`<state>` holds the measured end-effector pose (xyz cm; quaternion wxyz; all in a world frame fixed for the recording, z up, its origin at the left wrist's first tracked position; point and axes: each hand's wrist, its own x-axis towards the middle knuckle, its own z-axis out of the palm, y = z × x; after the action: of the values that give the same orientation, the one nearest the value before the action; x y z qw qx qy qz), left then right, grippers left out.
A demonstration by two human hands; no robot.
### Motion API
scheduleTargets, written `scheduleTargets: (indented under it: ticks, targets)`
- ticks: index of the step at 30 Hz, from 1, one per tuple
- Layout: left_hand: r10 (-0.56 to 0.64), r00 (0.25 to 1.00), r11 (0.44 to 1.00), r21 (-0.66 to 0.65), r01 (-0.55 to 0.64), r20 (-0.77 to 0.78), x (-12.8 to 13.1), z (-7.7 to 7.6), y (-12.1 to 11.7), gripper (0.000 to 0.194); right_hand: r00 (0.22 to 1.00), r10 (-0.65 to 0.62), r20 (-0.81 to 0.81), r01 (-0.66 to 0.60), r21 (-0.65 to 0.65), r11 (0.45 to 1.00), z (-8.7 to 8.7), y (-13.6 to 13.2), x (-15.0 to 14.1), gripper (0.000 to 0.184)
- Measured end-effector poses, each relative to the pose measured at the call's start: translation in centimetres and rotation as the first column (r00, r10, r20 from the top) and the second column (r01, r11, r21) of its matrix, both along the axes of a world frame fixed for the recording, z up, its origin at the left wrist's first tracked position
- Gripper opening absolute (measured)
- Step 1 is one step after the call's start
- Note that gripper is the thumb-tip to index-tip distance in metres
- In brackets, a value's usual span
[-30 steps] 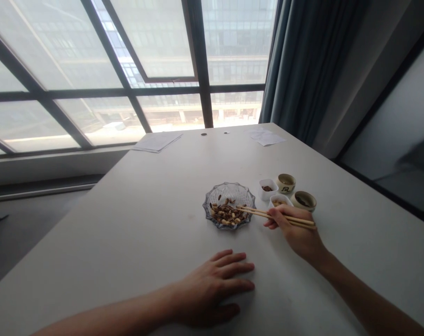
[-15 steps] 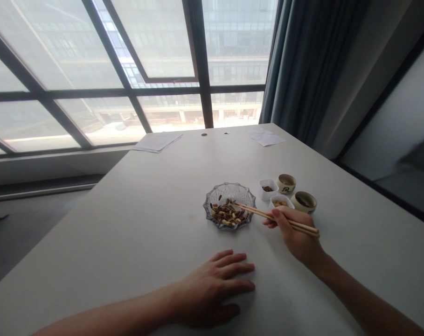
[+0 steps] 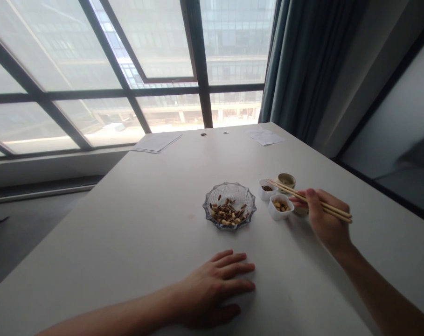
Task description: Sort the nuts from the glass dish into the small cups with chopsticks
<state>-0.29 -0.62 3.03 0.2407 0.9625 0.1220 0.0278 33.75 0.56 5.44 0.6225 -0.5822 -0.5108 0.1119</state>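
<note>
**Chopsticks held over small cups at a window-side table**

We note a pale table [image 3: 135,224] pushed up to a wide, dark-framed window [image 3: 163,60], with a teal curtain [image 3: 302,60] hanging to its right. A stack of paper [image 3: 157,142] and some loose sheets [image 3: 264,136] lie at the far edge. Mid-table sits a cut-glass dish [image 3: 229,187] holding a mix of dark seeds and pale nuts [image 3: 228,212]. Just right of it stand a white tub of dark seeds [image 3: 267,190], a white tub of pale nuts [image 3: 280,206] and a ceramic cup [image 3: 286,180]; a second cup [image 3: 301,211] is mostly hidden behind the hand. Our right hand [image 3: 325,217] pinches wooden chopsticks [image 3: 302,198], tips closed near the first tub and ceramic cup, nothing visible between them. Our left hand [image 3: 212,289] lies flat on the table, fingers spread.
</note>
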Motion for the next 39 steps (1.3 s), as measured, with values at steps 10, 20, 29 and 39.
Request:
scheduleTargets:
  ticks: [10, 20, 29, 39]
  targets:
    - [0.007, 1.0, 1.0, -0.01, -0.007, 0.008, 0.0, -0.2, -0.1, 0.058, 0.975, 0.219, -0.047, -0.218, 0.025, 0.976, 0.0, -0.9, -2.3, 0.026]
    - [0.004, 1.0, 1.0, -0.002, -0.004, 0.03, -0.3, -0.8, -0.1, 0.051, 0.855, 0.518, 0.028, -0.509, -0.154, 0.847, -0.6, -1.3, -4.0, 0.032]
    - [-0.003, 0.999, 1.0, 0.016, 0.002, 0.034, -0.2, -1.0, 0.0, 0.051, 0.802, 0.59, 0.095, -0.577, -0.134, 0.806, -1.4, -0.8, -5.1, 0.025]
    - [-0.006, 1.0, 1.0, 0.003, 0.006, 0.027, -0.3, -1.0, 0.0, 0.052, 0.845, 0.527, 0.091, -0.524, -0.059, 0.85, -2.3, -1.1, -5.5, 0.028]
